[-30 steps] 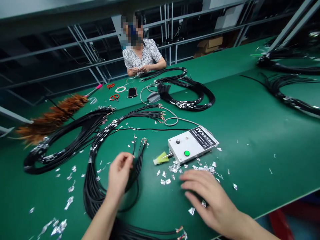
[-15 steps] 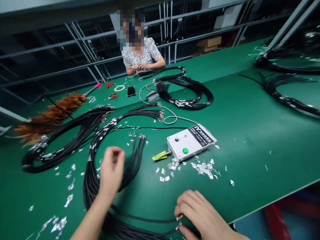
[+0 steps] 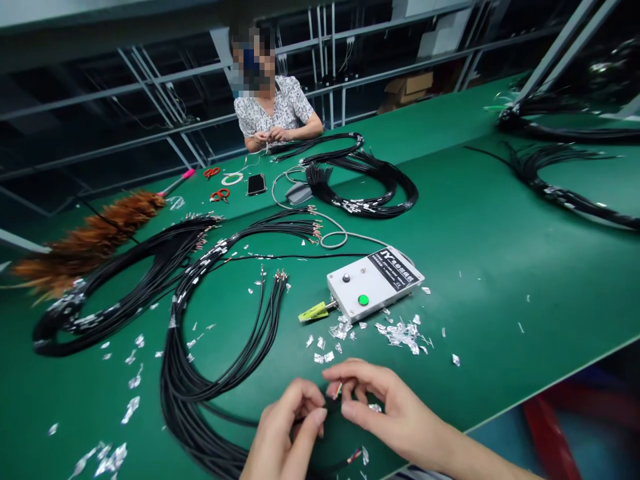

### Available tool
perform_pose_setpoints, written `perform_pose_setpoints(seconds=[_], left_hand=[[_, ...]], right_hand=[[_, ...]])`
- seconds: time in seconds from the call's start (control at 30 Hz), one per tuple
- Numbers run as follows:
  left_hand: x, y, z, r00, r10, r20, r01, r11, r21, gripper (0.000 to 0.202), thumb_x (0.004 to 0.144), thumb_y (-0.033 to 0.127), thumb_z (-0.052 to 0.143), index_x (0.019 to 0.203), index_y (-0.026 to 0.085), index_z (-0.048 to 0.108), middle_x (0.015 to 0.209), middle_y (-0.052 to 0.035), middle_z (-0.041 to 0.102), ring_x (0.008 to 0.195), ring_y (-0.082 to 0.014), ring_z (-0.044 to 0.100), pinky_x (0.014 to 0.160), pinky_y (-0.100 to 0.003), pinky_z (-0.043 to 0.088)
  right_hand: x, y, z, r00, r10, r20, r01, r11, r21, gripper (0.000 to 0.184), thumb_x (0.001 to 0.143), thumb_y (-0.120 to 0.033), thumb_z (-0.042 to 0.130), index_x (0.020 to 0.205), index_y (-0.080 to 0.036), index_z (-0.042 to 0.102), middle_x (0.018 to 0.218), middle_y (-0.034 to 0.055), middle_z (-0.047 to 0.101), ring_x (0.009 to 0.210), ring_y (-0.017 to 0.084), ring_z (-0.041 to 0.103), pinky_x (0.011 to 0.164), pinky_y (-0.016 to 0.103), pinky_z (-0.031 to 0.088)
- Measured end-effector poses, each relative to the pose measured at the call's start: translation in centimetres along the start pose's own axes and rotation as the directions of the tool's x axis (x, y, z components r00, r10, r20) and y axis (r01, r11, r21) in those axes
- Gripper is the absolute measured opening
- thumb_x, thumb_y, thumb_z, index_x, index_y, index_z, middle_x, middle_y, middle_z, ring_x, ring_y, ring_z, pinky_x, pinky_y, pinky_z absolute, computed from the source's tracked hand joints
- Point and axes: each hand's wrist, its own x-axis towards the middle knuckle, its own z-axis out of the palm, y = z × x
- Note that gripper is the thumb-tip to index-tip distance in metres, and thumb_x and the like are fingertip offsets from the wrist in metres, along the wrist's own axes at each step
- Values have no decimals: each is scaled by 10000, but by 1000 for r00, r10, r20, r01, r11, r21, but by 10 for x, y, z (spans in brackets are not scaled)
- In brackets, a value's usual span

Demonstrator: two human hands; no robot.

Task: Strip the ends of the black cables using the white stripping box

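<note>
In the lower middle of the head view, my left hand (image 3: pixel 293 427) is closed on a thin black cable, thumb and fingers pinched near its stripped end. The cable's coloured inner wires (image 3: pixel 337 391) stick out toward my right hand (image 3: pixel 380 407). That hand curves around the wire ends, thumb and index finger apart; whether a fingertip touches them is hard to see. Below the hands lies another stripped cable end (image 3: pixel 354 456), beside a scrap of foil. Both cables lead toward a large looped bundle of black cables (image 3: pixel 175 393) on the left.
Beyond my hands stands a grey-white control box (image 3: pixel 373 283) with a green button and a yellow-green clip (image 3: pixel 314 312). Foil scraps (image 3: pixel 405 333) litter the green table. More cable coils (image 3: pixel 385 207), orange-handled scissors (image 3: pixel 220 195) and a feather duster (image 3: pixel 95 230) lie farther off. A person sits opposite.
My left hand has come right and down from above the bundle and now pinches a cable. My right hand has moved slightly up, with one cable end raised off the table.
</note>
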Motion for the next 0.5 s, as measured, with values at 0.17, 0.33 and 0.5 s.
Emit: perform_pose_setpoints(seconds=[0.17,0.33,0.5], left_hand=[[-3,4,1,985,-160,-63,143,966,-215,331,847,525,594,793,198,597,600,24,516,544,-120,423,517,-220,357],[-3,-6,-2,979,-201,-43,184,950,-251,393,822,560,612,892,175,642,597,2,536,559,-133,466,492,-219,355],[1,-11,-6,969,-246,-21,227,921,-317,409,822,561,615,911,162,635,593,6,544,504,-110,452,465,-207,366]], right_hand=[[21,-3,10,998,-50,-41,51,999,10,130,794,-264,656,705,-172,682,733,27,669,628,133,565,587,257,429],[17,-15,7,943,-332,39,307,814,-493,221,913,-209,490,745,-182,631,674,9,652,620,133,564,660,287,375],[7,-17,6,887,-442,137,417,635,-650,265,904,-159,376,696,-176,540,612,-5,575,550,117,481,608,284,313]])
